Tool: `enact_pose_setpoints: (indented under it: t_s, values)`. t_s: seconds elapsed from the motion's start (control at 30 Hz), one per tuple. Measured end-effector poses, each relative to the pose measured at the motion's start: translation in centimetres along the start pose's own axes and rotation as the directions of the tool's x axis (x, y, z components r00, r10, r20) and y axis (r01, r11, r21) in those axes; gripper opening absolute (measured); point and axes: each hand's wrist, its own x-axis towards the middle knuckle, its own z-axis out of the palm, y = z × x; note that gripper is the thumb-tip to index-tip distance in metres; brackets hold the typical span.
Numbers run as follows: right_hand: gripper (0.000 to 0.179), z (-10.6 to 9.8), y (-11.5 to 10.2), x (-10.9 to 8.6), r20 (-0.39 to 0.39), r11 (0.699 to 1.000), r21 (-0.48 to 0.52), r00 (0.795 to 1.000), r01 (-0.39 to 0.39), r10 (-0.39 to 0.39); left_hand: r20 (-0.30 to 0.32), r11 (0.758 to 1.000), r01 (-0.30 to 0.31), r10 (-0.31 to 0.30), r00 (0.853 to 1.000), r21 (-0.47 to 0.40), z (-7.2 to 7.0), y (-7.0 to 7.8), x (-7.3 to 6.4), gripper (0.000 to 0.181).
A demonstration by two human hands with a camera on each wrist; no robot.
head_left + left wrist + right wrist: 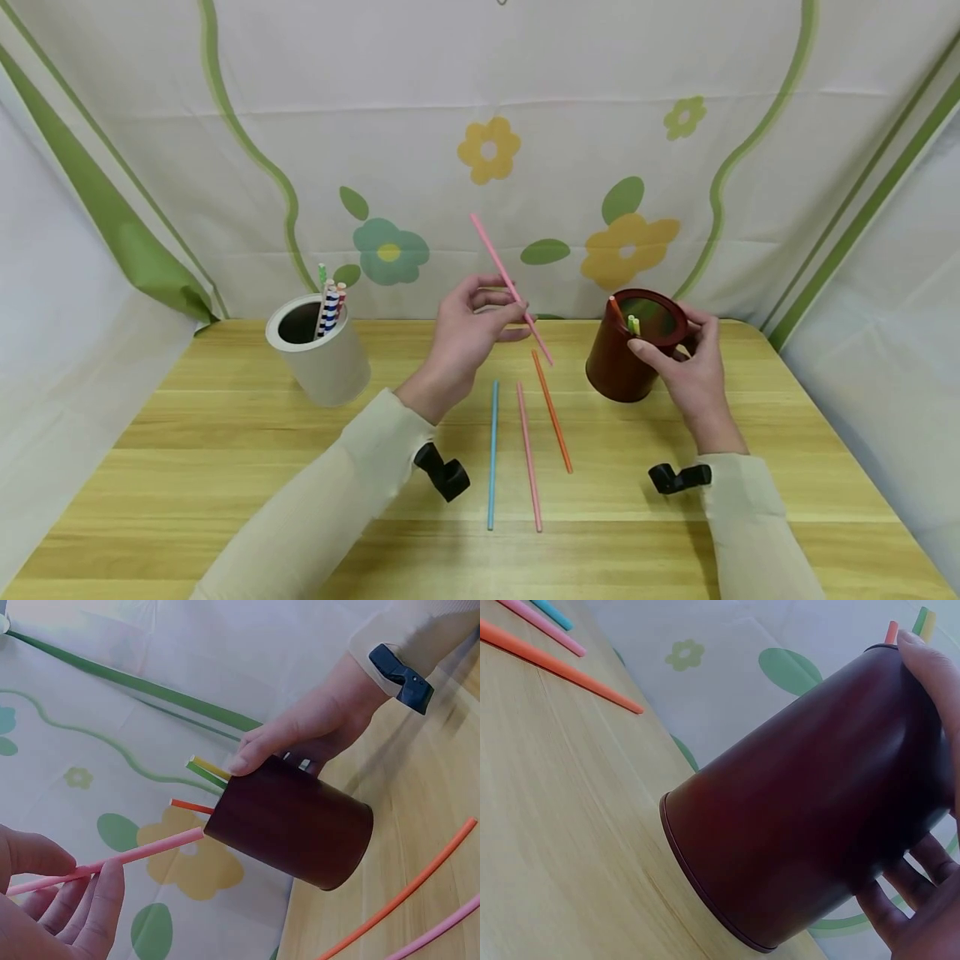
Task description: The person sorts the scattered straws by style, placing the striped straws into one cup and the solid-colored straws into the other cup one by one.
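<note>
My left hand (462, 337) pinches a pink straw (491, 250) between thumb and fingers, in the air over the back of the table. The straw slants, its lower end toward the right. In the left wrist view that end of the straw (161, 846) is just beside the rim of a dark red-brown cup (289, 821). My right hand (697, 371) grips this cup (617, 367) from its right side, thumb at the rim and fingers around the far side. An orange straw (616, 308), a green one and a yellow one (210, 766) stick out of it.
On the wooden table (225, 475) lie a blue straw (492, 454), a pink straw (528, 458) and an orange straw (552, 412). A white cup (333, 367) with several patterned straws (330, 308) stands at the left. Behind hangs a flowered curtain (420, 150).
</note>
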Motion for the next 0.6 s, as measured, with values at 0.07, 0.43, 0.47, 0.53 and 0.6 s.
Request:
enact_pose_setpoints:
  t_s: [0.07, 0.43, 0.47, 0.53, 0.6]
  values:
    - [0.084, 0.0, 0.0, 0.0, -0.001, 1.000, -0.001, 1.000, -0.003, 0.003, 0.000, 1.000, -0.002, 0.002, 1.000, -0.005, 0.0, 0.0, 0.1, 0.039]
    - [0.084, 0.0, -0.1, -0.1, 0.003, 1.000, -0.021, 1.000, -0.005, 0.005, 0.016, 0.998, -0.011, 0.010, 1.000, 0.054, 0.6, 0.0, 0.6, 0.021]
    - [0.084, 0.0, -0.1, -0.1, 0.004, 1.000, -0.023, 1.000, -0.005, 0.005, 0.012, 0.998, -0.012, 0.012, 1.000, 0.064, 0.7, 0.0, 0.6, 0.022]
    - [0.085, 0.0, -0.1, 0.0, 0.005, 1.000, -0.023, 1.000, -0.006, 0.006, 0.004, 0.997, -0.018, 0.018, 1.000, 0.080, 0.8, 0.0, 0.8, 0.020]
    - [0.084, 0.0, -0.1, 0.0, 0.005, 1.000, -0.020, 1.000, -0.005, 0.005, 0.000, 0.996, -0.023, 0.024, 1.000, 0.091, 1.0, 0.0, 0.9, 0.019]
